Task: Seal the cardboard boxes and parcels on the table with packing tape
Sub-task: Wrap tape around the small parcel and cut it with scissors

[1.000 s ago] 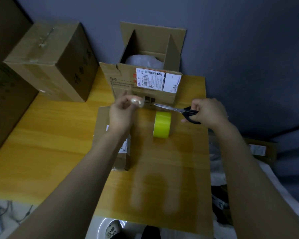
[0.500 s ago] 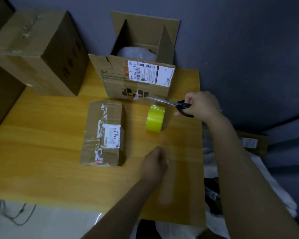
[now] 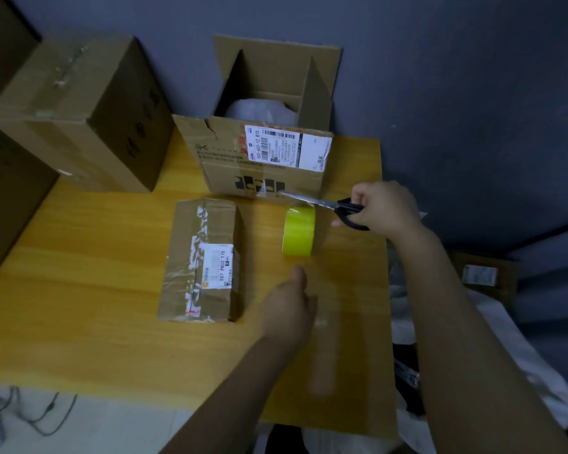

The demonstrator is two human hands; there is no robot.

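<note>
A small taped parcel (image 3: pixel 204 260) with a white label lies mid-table. Behind it stands an open cardboard box (image 3: pixel 259 172), flaps up, white stuffing inside. A yellow-green tape roll (image 3: pixel 299 235) stands on edge right of the parcel. My right hand (image 3: pixel 384 208) grips black-handled scissors (image 3: pixel 312 201), blades pointing left at the open box's front, just above the roll. My left hand (image 3: pixel 289 309) hovers over the table in front of the roll, thumb up, fingers curled. A blurred translucent tape strip (image 3: pixel 322 355) hangs from it.
A closed brown box (image 3: pixel 79 116) stands at the back left of the wooden table (image 3: pixel 95 322), and a larger box (image 3: pixel 7 191) leans at the left edge. Cables (image 3: pixel 30 417) lie on the floor at lower left. Off the right edge are white bags (image 3: pixel 505 339) and a small carton (image 3: pixel 486 273).
My left hand left the scissor tips and came down toward me, past the roll, carrying the tape strip. The right hand and scissors stayed in place.
</note>
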